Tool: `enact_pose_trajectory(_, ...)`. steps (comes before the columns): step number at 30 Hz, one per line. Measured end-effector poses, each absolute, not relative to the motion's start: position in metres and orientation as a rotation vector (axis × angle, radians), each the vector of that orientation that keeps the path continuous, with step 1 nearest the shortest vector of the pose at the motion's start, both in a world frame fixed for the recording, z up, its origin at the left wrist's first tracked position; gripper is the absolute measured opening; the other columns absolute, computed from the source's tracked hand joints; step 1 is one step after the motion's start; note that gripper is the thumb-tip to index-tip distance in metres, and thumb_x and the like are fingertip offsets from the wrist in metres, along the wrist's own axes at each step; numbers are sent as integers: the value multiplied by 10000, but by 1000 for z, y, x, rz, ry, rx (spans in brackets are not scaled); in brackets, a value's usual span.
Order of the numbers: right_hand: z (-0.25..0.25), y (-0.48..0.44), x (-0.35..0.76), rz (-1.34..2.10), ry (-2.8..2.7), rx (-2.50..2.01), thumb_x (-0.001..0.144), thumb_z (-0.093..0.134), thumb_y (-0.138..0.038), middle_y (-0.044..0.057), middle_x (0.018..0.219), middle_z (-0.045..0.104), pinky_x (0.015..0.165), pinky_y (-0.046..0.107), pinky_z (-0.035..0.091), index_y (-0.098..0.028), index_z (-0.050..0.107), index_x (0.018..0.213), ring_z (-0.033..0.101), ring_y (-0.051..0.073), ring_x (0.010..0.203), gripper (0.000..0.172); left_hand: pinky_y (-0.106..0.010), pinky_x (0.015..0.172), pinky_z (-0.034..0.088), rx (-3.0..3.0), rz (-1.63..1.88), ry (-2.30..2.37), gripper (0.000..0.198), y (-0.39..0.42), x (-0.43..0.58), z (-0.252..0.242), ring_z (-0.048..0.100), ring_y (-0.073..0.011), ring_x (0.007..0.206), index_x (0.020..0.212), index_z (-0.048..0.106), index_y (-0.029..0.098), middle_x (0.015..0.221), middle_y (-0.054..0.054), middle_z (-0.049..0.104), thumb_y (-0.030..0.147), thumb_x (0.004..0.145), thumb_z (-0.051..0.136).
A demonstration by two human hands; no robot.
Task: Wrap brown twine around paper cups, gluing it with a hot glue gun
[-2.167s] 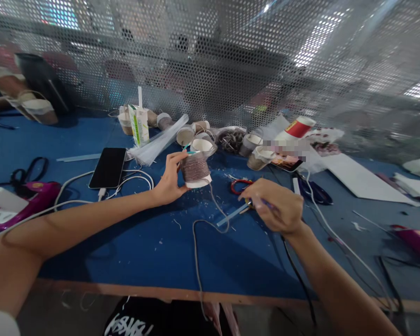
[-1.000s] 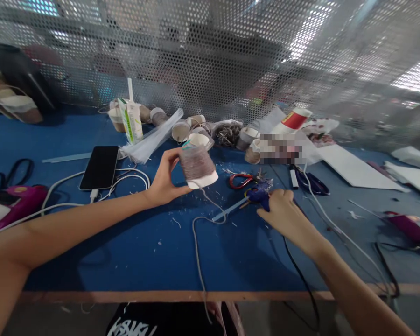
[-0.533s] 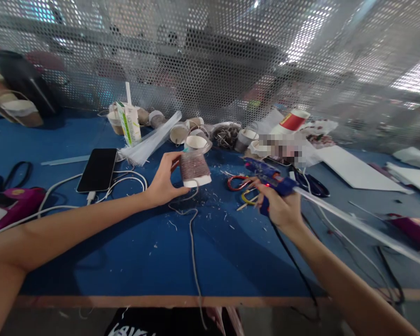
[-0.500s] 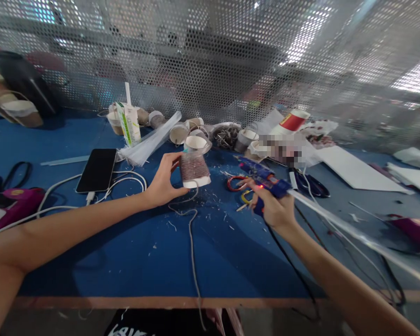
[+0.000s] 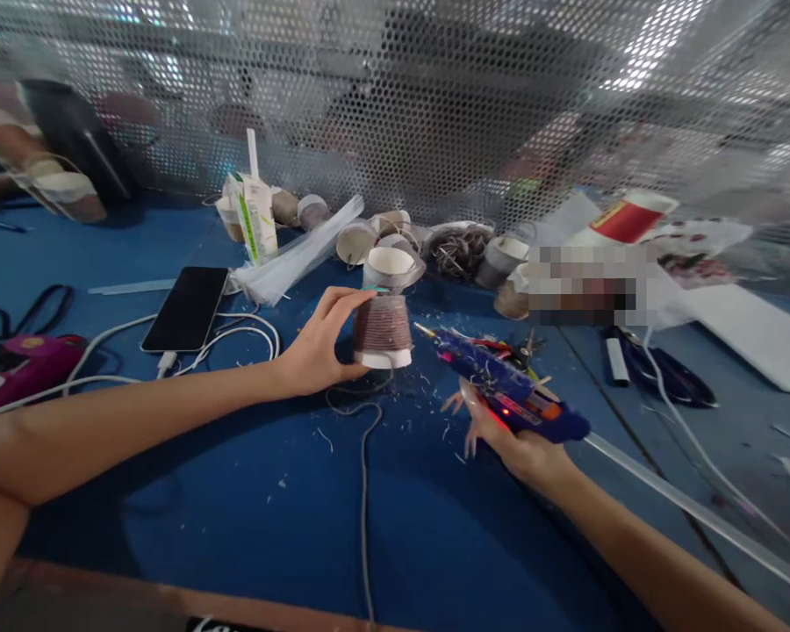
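Note:
Between the thumb and fingers of my left hand (image 5: 319, 347) is a paper cup (image 5: 383, 329), upside down and wound with brownish-grey cord, its white rim bare at the bottom. From the cup a loose grey cord (image 5: 365, 491) trails over the blue table (image 5: 250, 509) toward the front edge. My right hand (image 5: 513, 443) grips a blue hot glue gun (image 5: 510, 386) with a red light lit. Its nozzle points left at the cup, a short gap away. A long clear glue stick (image 5: 685, 500) sticks out of the gun's back.
Several wrapped cups (image 5: 355, 243) and a bundle of glue sticks (image 5: 303, 250) lie along the perforated metal screen (image 5: 395, 105). A phone (image 5: 185, 307) with a white cable and a purple glue gun (image 5: 30, 364) are at left. Scissors (image 5: 678, 373) lie at right.
The glue gun has come closer to the cup, its nozzle now near the cup's side. The view has shifted a little. My left hand keeps its hold on the cup.

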State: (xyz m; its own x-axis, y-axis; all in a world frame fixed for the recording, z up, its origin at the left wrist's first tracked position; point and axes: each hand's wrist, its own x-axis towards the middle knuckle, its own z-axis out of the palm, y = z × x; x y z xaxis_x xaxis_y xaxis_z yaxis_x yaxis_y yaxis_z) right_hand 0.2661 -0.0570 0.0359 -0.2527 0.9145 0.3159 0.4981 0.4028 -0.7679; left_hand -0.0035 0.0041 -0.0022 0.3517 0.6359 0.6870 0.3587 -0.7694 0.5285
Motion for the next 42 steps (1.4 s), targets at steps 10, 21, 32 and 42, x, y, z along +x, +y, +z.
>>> enact_pose_trajectory(10, 44, -59, 254, 626, -2024, -1300, 770, 619, -295, 0, 549, 661, 428, 276, 519, -235, 593, 645, 623, 162, 452, 141, -502, 1075, 547, 2263, 1356, 976, 825, 5, -6, -1, 539, -282, 1217, 1397, 407, 274, 1265, -86, 476, 238, 683, 819)
enact_pose_trajectory(21, 44, -64, 250, 590, -2052, -1367, 813, 572, -313, 25, 546, 664, 422, 259, 513, -226, 567, 600, 653, 169, 474, 230, -493, 1057, 550, 2281, 1368, 1008, 824, 3, -3, 0, 538, -273, 1201, 1373, 417, 258, 1237, -83, 477, 266, 663, 835)
enact_pose_trajectory(32, 44, -65, 249, 569, -2087, -1410, 798, 557, -279, 6, 529, 660, 419, 232, 514, -231, 530, 595, 643, 149, 427, 211, -477, 1065, 538, 2308, 1354, 1020, 799, 1, -2, 3, 539, -272, 1220, 1340, 429, 259, 1249, -84, 479, 181, 641, 809)
enact_pose_trajectory(42, 47, -66, 245, 513, -2033, -1423, 751, 524, -284, 8, 440, 603, 374, 242, 486, -241, 478, 533, 621, 168, 377, 227, -481, 1096, 519, 2276, 1347, 1020, 786, 1, -2, 4, 543, -278, 1238, 1336, 440, 235, 1264, -96, 485, 154, 642, 797)
